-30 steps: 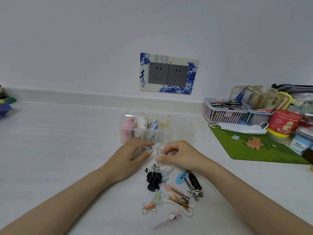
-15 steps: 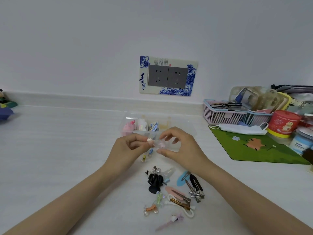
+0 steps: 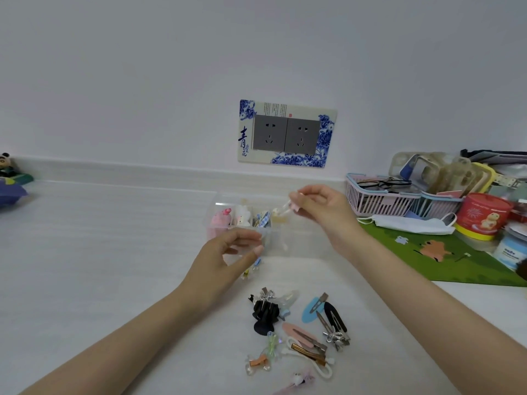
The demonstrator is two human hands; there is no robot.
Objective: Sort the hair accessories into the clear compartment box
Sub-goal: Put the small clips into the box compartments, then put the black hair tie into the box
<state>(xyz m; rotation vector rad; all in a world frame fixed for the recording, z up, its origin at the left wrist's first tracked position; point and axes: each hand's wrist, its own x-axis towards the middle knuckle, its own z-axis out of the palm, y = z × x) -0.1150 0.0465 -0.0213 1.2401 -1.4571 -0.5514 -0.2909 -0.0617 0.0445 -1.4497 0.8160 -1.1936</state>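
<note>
The clear compartment box (image 3: pixel 216 205) stands mid-table and holds pink, white and blue plaid accessories in its left compartments. My right hand (image 3: pixel 319 208) hovers over the box's right part, pinching a small clear hair clip (image 3: pixel 283 210) with a pale charm. My left hand (image 3: pixel 228 253) rests at the box's near edge, fingers curved and apart, holding nothing that I can see. A small clear clip (image 3: pixel 252 269) lies just under it. A pile of hair clips (image 3: pixel 299 326) in black, blue, pink and silver lies nearer to me.
A green mat (image 3: pixel 445 252) lies at the right with a face mask (image 3: pixel 410 223), a red tin (image 3: pixel 484 215) and a white jar (image 3: pixel 510 249). Pink and blue baskets (image 3: pixel 382 198) stand behind it. A wall socket (image 3: pixel 286 134) is above the box. Toys (image 3: pixel 11 178) sit far left.
My right hand has lifted the clear clip away from my left hand and carried it up and right over the box. My left hand has let go and stayed by the box's near edge.
</note>
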